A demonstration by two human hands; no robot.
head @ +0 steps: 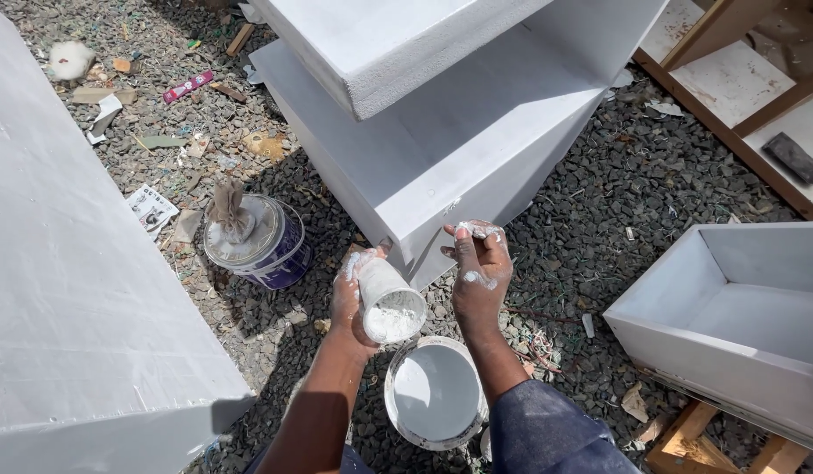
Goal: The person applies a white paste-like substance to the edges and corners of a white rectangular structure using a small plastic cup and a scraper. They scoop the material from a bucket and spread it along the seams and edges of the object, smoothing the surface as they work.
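Note:
My left hand [347, 303] grips a small white container [389, 301] tilted toward me, with white paste or powder inside. My right hand [480, 268] is raised beside it, fingers smeared white and bunched near the lower corner of a white-painted cabinet [477, 132]. Below both hands, an open paint bucket [435, 392] stands on the gravel with white paint in it.
A closed purple paint tin [259, 244] with a rag on its lid stands to the left. A large white panel [73, 290] fills the left side. At the right lies a white drawer box [740, 307]; wooden frames [758, 96] lie beyond. Litter is scattered over the gravel.

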